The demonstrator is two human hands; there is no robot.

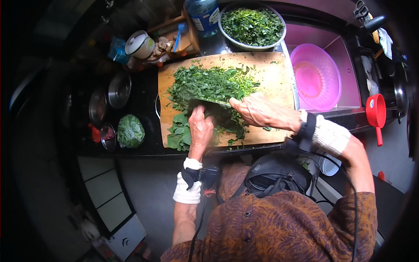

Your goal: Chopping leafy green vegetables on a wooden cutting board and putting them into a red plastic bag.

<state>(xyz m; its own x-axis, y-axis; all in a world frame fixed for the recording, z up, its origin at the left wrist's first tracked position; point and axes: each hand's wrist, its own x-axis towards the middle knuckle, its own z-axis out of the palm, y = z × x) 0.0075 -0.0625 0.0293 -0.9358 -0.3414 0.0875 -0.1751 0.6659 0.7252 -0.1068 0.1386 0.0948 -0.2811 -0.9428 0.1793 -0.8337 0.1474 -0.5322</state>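
Observation:
A heap of chopped leafy greens (212, 82) covers much of the wooden cutting board (275, 78). My right hand (262, 111) grips the handle end of a kitchen knife (211, 101), whose blade lies across the near side of the heap, partly blurred. Close to the blade, my left hand (200, 127) has bent fingers beside whole green leaves (180, 132) at the board's near left. Whether its fingers press on greens or hold some cannot be told. Beyond the board stands a metal bowl (252, 46) full of chopped greens.
Right of the board, a pink plastic basket (316, 77) sits in a sink (352, 77), with a red dipper (375, 111) on its edge. Metal bowls (119, 90) and a bag of greens (131, 131) stand left. A large bottle (203, 16) and lidded pot (139, 45) stand behind.

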